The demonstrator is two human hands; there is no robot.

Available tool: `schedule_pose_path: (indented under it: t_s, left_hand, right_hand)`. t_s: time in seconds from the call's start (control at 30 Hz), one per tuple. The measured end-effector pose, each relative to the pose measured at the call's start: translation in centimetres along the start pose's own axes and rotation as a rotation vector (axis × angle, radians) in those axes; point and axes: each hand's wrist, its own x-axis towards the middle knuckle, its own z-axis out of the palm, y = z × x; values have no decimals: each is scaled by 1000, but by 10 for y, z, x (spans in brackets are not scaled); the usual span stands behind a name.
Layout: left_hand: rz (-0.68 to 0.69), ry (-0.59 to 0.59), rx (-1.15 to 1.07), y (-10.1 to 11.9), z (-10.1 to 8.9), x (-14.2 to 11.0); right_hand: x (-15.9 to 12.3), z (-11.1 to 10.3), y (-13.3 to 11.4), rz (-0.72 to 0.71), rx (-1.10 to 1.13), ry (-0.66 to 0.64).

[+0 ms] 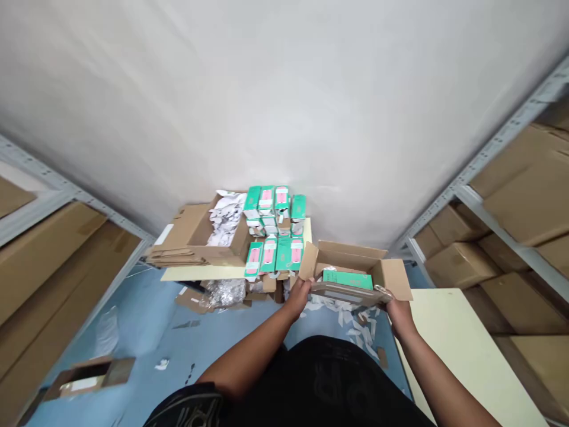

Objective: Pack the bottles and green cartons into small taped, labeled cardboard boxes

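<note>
An open cardboard box (351, 254) with its flaps spread is held up in front of me at the right of centre. A green box (349, 279) lies inside it, partly hidden by the front wall. My left hand (299, 299) is closed on the near left corner of the cardboard box. At the near right corner, my right hand (397, 309) is closed on the box edge, beside a small shiny, crumpled piece (383, 290) that I cannot make out. To the left, several green boxes with pink labels (269, 252) are stacked on a pale table (186, 273).
A carton of white paper scraps (226, 216) stands beside flat cardboard (178, 240). Plastic wrap (224, 293), paper strips (362, 332) and an open carton (89, 379) lie on the blue floor. A pale tabletop (466, 350) is at right. Shelves of cartons (464, 267) flank both sides.
</note>
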Motion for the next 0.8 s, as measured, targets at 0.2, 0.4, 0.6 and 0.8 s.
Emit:
schedule_pose_path:
  t_s: [0.2, 0.4, 0.6, 0.8]
  left_hand:
    - [148, -140, -58, 27, -135, 3]
    - [128, 85, -8, 73, -247, 20]
    - [195, 310, 101, 120, -328, 66]
    - [182, 443, 611, 148, -354, 125]
  right_hand:
    - [-33, 120, -24, 46, -24, -78]
    - [-59, 213, -33, 56, -59, -150]
    - [-62, 258, -33, 74, -103, -239]
    - [-39, 278, -40, 112, -148, -294]
